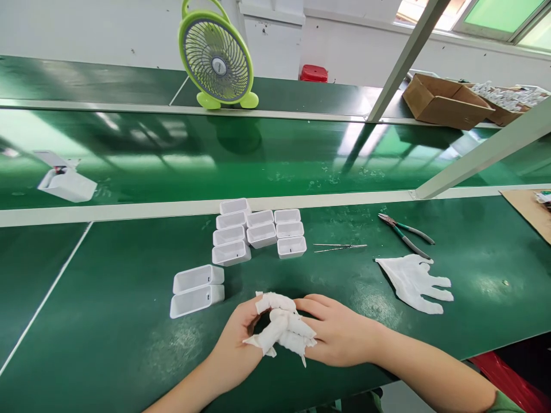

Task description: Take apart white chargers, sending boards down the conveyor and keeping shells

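Note:
My left hand point(241, 338) and my right hand point(340, 332) meet above the front of the green table. White cloth-like finger covers point(282, 332) wrap fingers where the hands come together. The fingers of both hands are bent and pressed together; whatever may lie between them is hidden. Left of my left hand, two white plastic boxes point(193, 299) lie side by side. Beyond the hands stand several more white boxes point(231, 253) in rows. Tweezers point(340, 247) lie to the right of these. A white glove point(419, 284) rests flat beyond my right forearm, close to green-handled cutting pliers point(407, 234).
A pale rail point(129, 212) crosses behind the table point(116, 344). Past it, an open white container point(69, 182) sits at the left. Farther back are a green fan point(217, 63), a red stool point(314, 73) and a cardboard box point(447, 103). Slanted metal posts point(486, 148) rise at the right.

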`<action>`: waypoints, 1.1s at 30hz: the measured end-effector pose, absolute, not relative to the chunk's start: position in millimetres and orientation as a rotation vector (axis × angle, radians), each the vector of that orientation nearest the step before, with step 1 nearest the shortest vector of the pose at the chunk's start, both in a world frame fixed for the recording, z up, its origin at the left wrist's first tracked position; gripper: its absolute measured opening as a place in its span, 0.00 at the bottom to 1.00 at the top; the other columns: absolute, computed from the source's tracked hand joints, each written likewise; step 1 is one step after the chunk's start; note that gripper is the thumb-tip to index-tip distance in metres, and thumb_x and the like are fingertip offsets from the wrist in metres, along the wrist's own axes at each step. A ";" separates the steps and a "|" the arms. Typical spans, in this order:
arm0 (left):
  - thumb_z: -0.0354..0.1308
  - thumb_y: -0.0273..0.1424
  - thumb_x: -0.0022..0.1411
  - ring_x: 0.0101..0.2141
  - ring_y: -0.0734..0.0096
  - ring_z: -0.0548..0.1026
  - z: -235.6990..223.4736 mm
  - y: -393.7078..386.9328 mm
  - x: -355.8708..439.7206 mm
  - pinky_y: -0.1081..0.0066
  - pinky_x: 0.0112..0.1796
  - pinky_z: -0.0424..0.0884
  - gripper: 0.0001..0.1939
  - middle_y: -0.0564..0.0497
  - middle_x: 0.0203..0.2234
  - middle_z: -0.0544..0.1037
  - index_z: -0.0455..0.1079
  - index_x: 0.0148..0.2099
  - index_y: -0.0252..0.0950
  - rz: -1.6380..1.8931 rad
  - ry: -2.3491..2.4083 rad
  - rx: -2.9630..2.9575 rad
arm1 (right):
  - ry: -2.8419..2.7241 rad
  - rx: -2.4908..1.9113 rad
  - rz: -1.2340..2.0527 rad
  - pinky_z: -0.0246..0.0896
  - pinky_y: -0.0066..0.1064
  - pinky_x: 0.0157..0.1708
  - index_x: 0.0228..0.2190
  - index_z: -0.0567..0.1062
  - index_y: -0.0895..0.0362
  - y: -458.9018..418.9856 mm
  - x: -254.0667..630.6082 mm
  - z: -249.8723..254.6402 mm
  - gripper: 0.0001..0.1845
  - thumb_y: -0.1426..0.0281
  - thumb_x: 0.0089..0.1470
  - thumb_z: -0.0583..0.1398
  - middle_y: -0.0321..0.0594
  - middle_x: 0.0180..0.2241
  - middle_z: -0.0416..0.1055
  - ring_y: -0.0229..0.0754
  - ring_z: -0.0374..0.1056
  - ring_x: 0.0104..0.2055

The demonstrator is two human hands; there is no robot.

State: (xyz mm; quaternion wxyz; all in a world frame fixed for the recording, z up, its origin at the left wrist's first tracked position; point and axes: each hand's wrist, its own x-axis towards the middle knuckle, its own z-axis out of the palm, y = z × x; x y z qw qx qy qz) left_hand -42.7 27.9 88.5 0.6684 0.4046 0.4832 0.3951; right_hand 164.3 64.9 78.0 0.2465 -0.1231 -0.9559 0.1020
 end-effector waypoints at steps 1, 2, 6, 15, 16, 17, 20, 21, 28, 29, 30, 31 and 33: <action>0.69 0.42 0.55 0.30 0.66 0.78 86.9 27.0 -44.3 0.74 0.29 0.76 0.13 0.48 0.33 0.82 0.80 0.38 0.39 0.911 1.073 0.922 | -2.609 -0.334 0.275 0.66 0.35 0.46 0.29 0.74 0.56 65.0 164.3 78.2 0.11 0.74 0.63 0.56 0.41 0.37 0.73 0.46 0.65 0.49; 0.67 0.45 0.57 0.32 0.65 0.78 84.8 26.4 -46.2 0.73 0.31 0.76 0.15 0.47 0.34 0.82 0.80 0.38 0.39 0.935 1.057 0.929 | -2.613 -0.329 0.269 0.65 0.35 0.46 0.29 0.74 0.57 65.2 164.4 78.6 0.10 0.74 0.63 0.56 0.41 0.38 0.73 0.47 0.65 0.49; 0.59 0.51 0.64 0.38 0.61 0.78 76.9 27.3 -54.0 0.72 0.36 0.76 0.21 0.45 0.39 0.82 0.81 0.41 0.38 0.984 1.068 0.940 | -2.654 -0.304 0.228 0.65 0.37 0.47 0.33 0.76 0.57 66.1 165.9 80.9 0.07 0.74 0.62 0.58 0.43 0.40 0.74 0.49 0.65 0.51; 0.68 0.38 0.56 0.26 0.70 0.77 88.0 29.3 -42.2 0.78 0.24 0.72 0.09 0.50 0.31 0.81 0.80 0.38 0.39 0.875 1.095 0.959 | -2.642 -0.345 0.284 0.66 0.35 0.47 0.31 0.74 0.56 63.8 164.7 74.7 0.08 0.74 0.62 0.57 0.40 0.38 0.73 0.45 0.66 0.48; 0.68 0.36 0.56 0.27 0.70 0.76 89.0 28.9 -41.6 0.78 0.25 0.72 0.08 0.50 0.31 0.81 0.80 0.38 0.40 0.882 1.095 0.995 | -2.647 -0.347 0.294 0.66 0.35 0.46 0.30 0.74 0.56 63.5 164.6 74.0 0.08 0.73 0.62 0.57 0.40 0.38 0.73 0.45 0.66 0.48; 0.68 0.35 0.56 0.27 0.71 0.76 89.6 28.5 -41.6 0.79 0.25 0.72 0.07 0.50 0.31 0.81 0.80 0.37 0.40 0.893 1.095 1.026 | -2.655 -0.346 0.299 0.66 0.35 0.46 0.30 0.74 0.56 63.4 164.7 73.8 0.08 0.73 0.62 0.57 0.41 0.38 0.73 0.45 0.66 0.48; 0.66 0.38 0.58 0.27 0.70 0.76 90.0 28.1 -44.3 0.77 0.26 0.74 0.08 0.49 0.31 0.81 0.81 0.37 0.39 0.954 1.098 1.046 | -2.678 -0.331 0.276 0.65 0.35 0.46 0.32 0.74 0.56 63.5 165.3 75.5 0.06 0.73 0.61 0.58 0.41 0.39 0.73 0.46 0.66 0.49; 0.65 0.39 0.60 0.27 0.69 0.76 89.9 28.3 -45.4 0.76 0.27 0.75 0.10 0.49 0.30 0.81 0.81 0.37 0.39 0.983 1.101 1.034 | -2.684 -0.326 0.260 0.65 0.36 0.47 0.33 0.75 0.56 63.8 165.5 76.4 0.05 0.73 0.61 0.58 0.41 0.39 0.73 0.46 0.66 0.50; 0.61 0.36 0.62 0.28 0.69 0.77 86.9 29.0 -46.6 0.75 0.28 0.75 0.09 0.48 0.32 0.81 0.80 0.38 0.38 0.949 1.145 1.107 | -2.710 -0.321 0.251 0.65 0.36 0.47 0.35 0.75 0.56 63.3 166.1 74.7 0.04 0.73 0.61 0.59 0.41 0.39 0.74 0.47 0.66 0.50; 0.62 0.35 0.62 0.28 0.69 0.76 86.1 28.3 -46.0 0.76 0.28 0.74 0.08 0.48 0.32 0.81 0.80 0.40 0.38 0.914 1.134 1.140 | -2.733 -0.332 0.265 0.66 0.36 0.46 0.34 0.75 0.55 62.8 166.0 73.3 0.04 0.73 0.61 0.59 0.41 0.38 0.73 0.46 0.67 0.50; 0.62 0.34 0.62 0.29 0.69 0.76 85.5 27.5 -45.5 0.75 0.28 0.74 0.08 0.48 0.33 0.81 0.80 0.41 0.38 0.885 1.119 1.174 | -2.755 -0.339 0.276 0.66 0.35 0.46 0.34 0.74 0.54 62.3 165.9 72.1 0.05 0.73 0.62 0.59 0.40 0.38 0.73 0.44 0.67 0.49; 0.62 0.33 0.62 0.29 0.68 0.76 85.3 26.6 -45.1 0.75 0.30 0.74 0.08 0.48 0.33 0.81 0.79 0.42 0.39 0.871 1.107 1.206 | -2.774 -0.343 0.284 0.66 0.35 0.46 0.33 0.74 0.54 61.8 165.8 71.0 0.05 0.73 0.62 0.59 0.40 0.37 0.73 0.44 0.67 0.48; 0.63 0.33 0.62 0.31 0.68 0.76 86.6 25.1 -44.8 0.72 0.34 0.75 0.07 0.48 0.33 0.80 0.79 0.42 0.39 0.871 1.102 1.249 | -2.795 -0.345 0.293 0.66 0.35 0.46 0.32 0.74 0.54 61.3 165.5 70.1 0.06 0.72 0.62 0.59 0.40 0.37 0.73 0.43 0.67 0.46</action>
